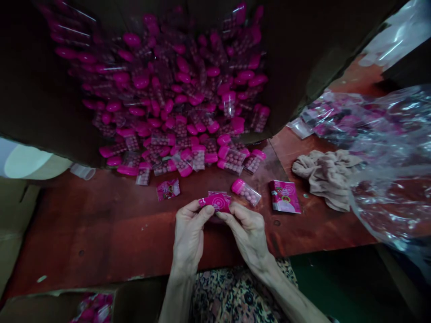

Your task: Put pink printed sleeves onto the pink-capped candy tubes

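Note:
My left hand [189, 229] and my right hand [247, 229] meet over the red-brown table [101, 229], both pinching a small pink packet with a white spiral print [217, 202]. Just beyond it lies a clear candy bottle with a pink cap [247, 191]. A stack of pink printed packets [284, 196] rests to the right, and a single pink packet [168, 189] lies to the left. Behind them, a big heap of pink-capped candy bottles [175, 98] spills out of a dark cardboard box.
A crumpled beige cloth [325, 172] lies right of the packets. Clear plastic bags [384, 148] with more pink items cover the right side. A white roll [27, 161] sits at the left. A cardboard box with pink items [90, 309] stands at the near left edge.

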Demonstrator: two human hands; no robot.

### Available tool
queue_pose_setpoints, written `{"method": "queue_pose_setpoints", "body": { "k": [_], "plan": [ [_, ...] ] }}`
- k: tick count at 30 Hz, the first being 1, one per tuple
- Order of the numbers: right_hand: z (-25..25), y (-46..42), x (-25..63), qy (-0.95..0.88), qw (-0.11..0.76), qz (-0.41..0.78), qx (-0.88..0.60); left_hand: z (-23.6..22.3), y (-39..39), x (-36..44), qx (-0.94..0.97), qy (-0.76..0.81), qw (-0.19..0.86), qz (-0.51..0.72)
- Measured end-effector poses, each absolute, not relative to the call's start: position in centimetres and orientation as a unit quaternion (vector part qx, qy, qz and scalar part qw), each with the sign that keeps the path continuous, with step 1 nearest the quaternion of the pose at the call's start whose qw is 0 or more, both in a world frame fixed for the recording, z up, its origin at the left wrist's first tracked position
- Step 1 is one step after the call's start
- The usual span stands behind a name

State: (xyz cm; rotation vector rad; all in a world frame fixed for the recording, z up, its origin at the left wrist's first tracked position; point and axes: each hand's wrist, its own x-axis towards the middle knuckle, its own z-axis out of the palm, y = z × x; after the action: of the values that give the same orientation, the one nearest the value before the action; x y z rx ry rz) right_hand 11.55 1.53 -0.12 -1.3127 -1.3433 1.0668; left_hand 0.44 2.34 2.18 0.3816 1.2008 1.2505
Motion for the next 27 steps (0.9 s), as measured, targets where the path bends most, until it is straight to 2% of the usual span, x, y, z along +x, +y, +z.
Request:
{"method": "queue_pose_setpoints", "body": {
  "k": [10, 18, 21, 25, 27],
  "plan": [
    [0.8, 1.9, 11.5, -0.582, 0.449, 0.450, -0.507, 1.8, 2.1, 1.5, 0.111, 0.541, 0.566, 0.612],
    [0.8, 2.3, 11.2, -0.477, 0.430, 0.575, -0.507, 1.7, 2.6, 0.3, 0.061, 0.508, 0.596, 0.619],
    [0.4, 2.2, 10.9, -0.517, 0.431, 0.525, -0.520, 1.5, 2.4, 0.1, 0.065, 0.519, 0.582, 0.623],
    [-0.2, 2.4, 10.5, -0.643, 0.443, 0.354, -0.515, 0.8, 2.1, 0.2, 0.083, 0.549, 0.525, 0.646],
    [-0.1, 2.5, 10.4, -0.673, 0.442, 0.312, -0.505, 0.6, 2.1, 0.2, 0.092, 0.564, 0.499, 0.652]
  ]
}}
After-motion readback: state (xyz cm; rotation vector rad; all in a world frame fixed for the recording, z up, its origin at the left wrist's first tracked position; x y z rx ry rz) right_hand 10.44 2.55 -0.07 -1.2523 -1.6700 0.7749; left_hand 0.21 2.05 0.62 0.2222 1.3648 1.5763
